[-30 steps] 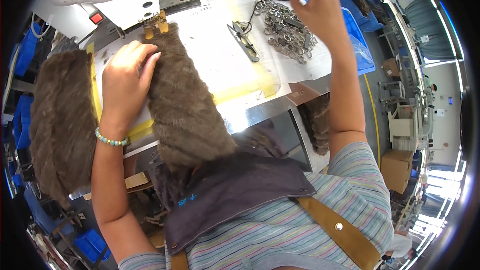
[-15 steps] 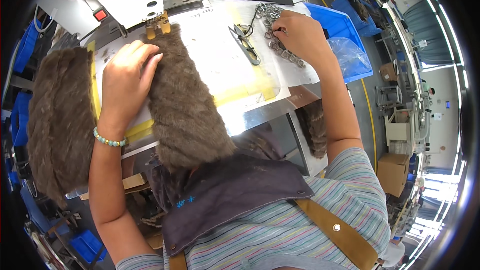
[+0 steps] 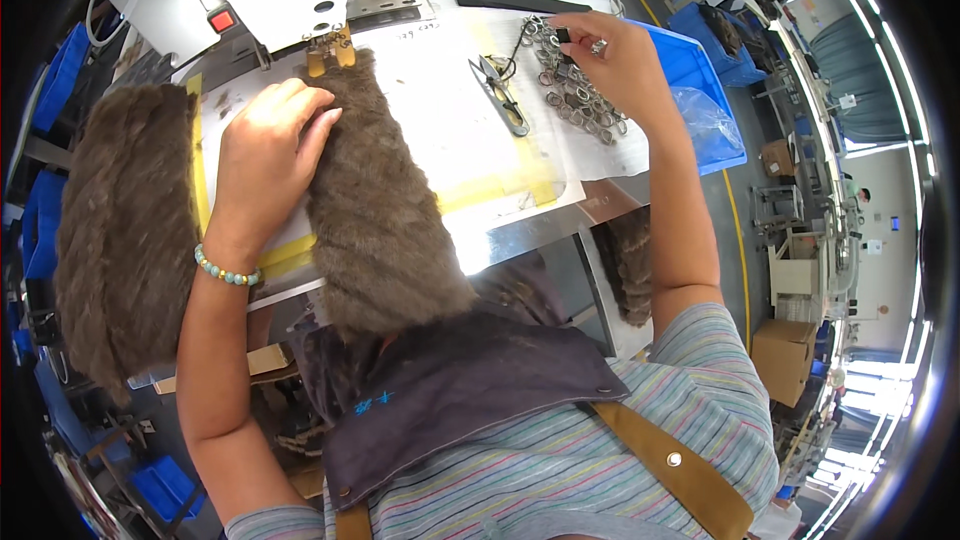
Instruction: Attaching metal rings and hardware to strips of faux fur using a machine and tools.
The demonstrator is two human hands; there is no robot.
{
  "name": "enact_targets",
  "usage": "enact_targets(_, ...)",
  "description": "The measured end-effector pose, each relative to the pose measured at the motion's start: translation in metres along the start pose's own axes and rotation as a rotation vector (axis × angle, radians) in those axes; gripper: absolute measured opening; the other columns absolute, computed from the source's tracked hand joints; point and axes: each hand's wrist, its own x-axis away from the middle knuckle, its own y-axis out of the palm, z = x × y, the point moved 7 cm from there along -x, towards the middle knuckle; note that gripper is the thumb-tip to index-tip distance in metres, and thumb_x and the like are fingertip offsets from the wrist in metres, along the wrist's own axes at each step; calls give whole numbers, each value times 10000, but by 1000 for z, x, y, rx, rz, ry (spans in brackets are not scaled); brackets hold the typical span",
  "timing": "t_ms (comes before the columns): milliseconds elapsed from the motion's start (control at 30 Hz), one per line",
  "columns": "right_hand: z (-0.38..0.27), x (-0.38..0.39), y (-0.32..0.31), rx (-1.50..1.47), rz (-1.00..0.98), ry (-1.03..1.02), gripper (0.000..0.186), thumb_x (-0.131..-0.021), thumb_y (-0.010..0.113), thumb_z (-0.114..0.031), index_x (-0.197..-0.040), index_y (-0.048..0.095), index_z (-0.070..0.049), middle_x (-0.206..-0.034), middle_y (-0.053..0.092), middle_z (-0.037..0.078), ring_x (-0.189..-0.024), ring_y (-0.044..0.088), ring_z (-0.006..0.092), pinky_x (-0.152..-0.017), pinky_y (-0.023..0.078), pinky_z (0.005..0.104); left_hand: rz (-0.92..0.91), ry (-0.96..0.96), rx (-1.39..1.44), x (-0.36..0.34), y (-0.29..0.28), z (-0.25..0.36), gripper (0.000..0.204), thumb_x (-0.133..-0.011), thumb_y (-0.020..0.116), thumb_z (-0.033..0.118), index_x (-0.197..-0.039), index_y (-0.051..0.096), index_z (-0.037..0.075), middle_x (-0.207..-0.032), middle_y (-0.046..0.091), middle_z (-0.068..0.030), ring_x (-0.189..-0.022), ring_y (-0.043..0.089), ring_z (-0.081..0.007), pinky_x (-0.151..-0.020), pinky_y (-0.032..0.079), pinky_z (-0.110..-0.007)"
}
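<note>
Pinching small black-and-silver piece point(image 3: 563, 35), right hand point(image 3: 628, 70) | long brown fur strip point(image 3: 385, 200) runs toward us, right of our nearer left hand point(image 3: 268, 150), grip unclear

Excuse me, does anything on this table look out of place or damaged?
Nothing looks clearly damaged. Some brown specks between the left hand and the yellow tape look untidy, because they stand out on the white surface.

The grey shirt point(image 3: 490, 470) has thin stripes of many colours and short sleeves point(image 3: 705, 350). The dark purple apron point(image 3: 480, 380) has blue marks point(image 3: 375, 403) and brown straps point(image 3: 640, 435), one with a shiny round button point(image 3: 674, 459). The left wrist point(image 3: 236, 240) wears a bracelet point(image 3: 226, 273) of green and gold beads.
</note>
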Motion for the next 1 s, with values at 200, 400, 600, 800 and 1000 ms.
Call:
enact_targets(200,-10,5,17,256,-212,-44,218,-901,764,-134,-1112,794,-89,-944,746,103,-845,722,297,-752,565,410,14,-16,1,3,0,-4,129,-947,742,133,-1014,722,24,-941,698,-126,-905,684,-339,-793,543,-437)
enact_targets(400,-12,3,37,311,-243,-55,149,-880,749,-160,-996,773,-69,-888,720,98,-861,710,337,-756,557,450,-7,4,1,-1,-4,0,129,-948,737,131,-1014,725,20,-959,709,-129,-917,688,-346,-807,548,-441)
enact_targets(600,0,-18,43,189,-400,-82,226,-830,759,-144,-1016,758,-16,-861,731,132,-808,714,289,-743,568,393,20,40,-10,2,-5,-6,140,-964,717,175,-1016,725,46,-970,706,-124,-931,687,-337,-817,551,-441)
enact_targets(800,3,-27,8,-128,-284,14,212,-837,783,-87,-1003,728,34,-808,694,63,-729,626,119,-682,536,295,-39,-93,237,3,2,-5,157,-951,760,158,-1042,753,30,-886,742,-130,-762,719,-283,-695,552,-369)
enact_targets(1000,-123,-39,7,-339,-166,-342,109,-840,750,-15,-935,696,-11,-847,667,4,-725,606,76,-568,429,255,-122,-393,975,11,26,5,257,-1015,740,131,-1211,739,-36,-958,784,-70,-815,705,-99,-763,585,-261)
